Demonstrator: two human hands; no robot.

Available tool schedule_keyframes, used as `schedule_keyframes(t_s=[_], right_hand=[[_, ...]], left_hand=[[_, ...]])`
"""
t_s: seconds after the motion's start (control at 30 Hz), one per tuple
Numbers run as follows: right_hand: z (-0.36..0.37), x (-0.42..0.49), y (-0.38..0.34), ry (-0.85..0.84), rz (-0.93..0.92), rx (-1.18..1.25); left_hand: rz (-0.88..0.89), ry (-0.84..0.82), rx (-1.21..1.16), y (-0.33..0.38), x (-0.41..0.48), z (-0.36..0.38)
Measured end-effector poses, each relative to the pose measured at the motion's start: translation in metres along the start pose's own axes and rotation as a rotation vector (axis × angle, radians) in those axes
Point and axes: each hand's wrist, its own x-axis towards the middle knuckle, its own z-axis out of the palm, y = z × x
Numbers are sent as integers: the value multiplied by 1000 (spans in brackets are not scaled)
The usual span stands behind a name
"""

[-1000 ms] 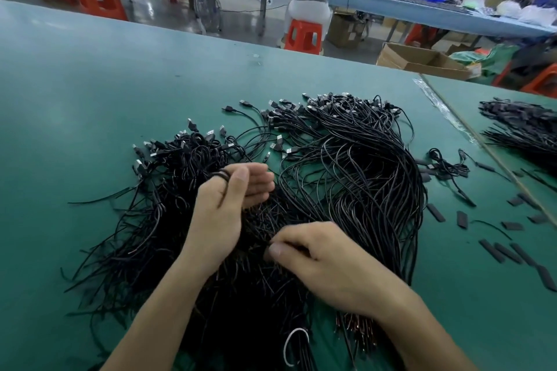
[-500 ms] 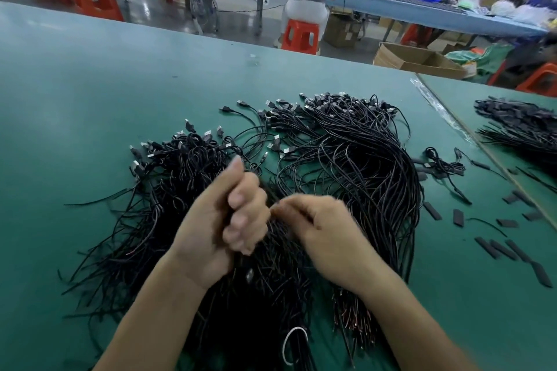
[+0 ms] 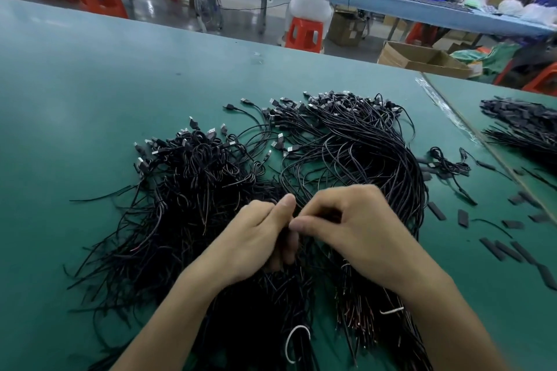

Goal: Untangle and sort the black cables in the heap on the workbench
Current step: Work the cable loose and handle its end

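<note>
One heap (image 3: 346,159) of black cables (image 3: 193,190), too many to count, lies on the desk (image 3: 90,84) in two lobes, plugs (image 3: 330,99) far side; two hands meet at its near middle: left hand (image 3: 256,238) fingers (image 3: 290,245) curled round a few cables, right hand (image 3: 358,235) fingers pinching some beside it; two white ties (image 3: 294,331) near edge.

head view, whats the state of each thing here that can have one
cable heap, tangled, spread on the workbench
left hand, fingers curled round strands of the heap
right hand, pinching strands beside the left thumb
white tie, looped, lying at the heap's near end
black sleeves, loose, scattered flat at the right
cardboard box, flaps open
</note>
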Motion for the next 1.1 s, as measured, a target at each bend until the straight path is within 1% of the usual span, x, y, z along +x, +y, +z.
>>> schedule_keyframes(t_s=[0.07,0.1,0.17,0.27,0.33,0.4,0.47,0.6,0.63,0.67,0.77,0.83,0.93,1.0,1.1], right_hand=[[-3,1,3,86,-19,126],[-2,2,4,88,-25,196],[2,3,7,21,-36,350],[7,4,11,-135,-47,581],[9,4,12,-182,-47,572],[8,5,13,-196,-35,507],[8,7,15,-192,-31,438],[12,10,11,-135,5,381],[14,11,10,-106,5,357],[17,12,8,-79,3,344],[24,15,2,-19,-30,260],[27,17,-1,6,-52,194],[25,21,-3,59,-50,180],[24,23,-4,50,-48,200],[23,27,-2,75,-67,149]], left_hand=[[-53,-97,4,3,-3,-1],[-71,-148,-46,3,-4,-3],[-97,-277,-229,5,-8,-9],[-93,-456,-463,4,-13,-17],[-86,-496,-517,3,-12,-19],[-100,-469,-493,3,-11,-19],[-101,-382,-424,4,-10,-16],[-82,-13,-307,2,-3,-9],[-85,42,-321,2,-2,-8],[-102,59,-374,3,-1,-7],[-219,-51,-636,10,-2,-4],[-266,-83,-712,11,-2,-2],[-256,-125,-710,11,0,1],[-293,-140,-668,9,0,1],[-328,-119,-640,4,1,-4]])
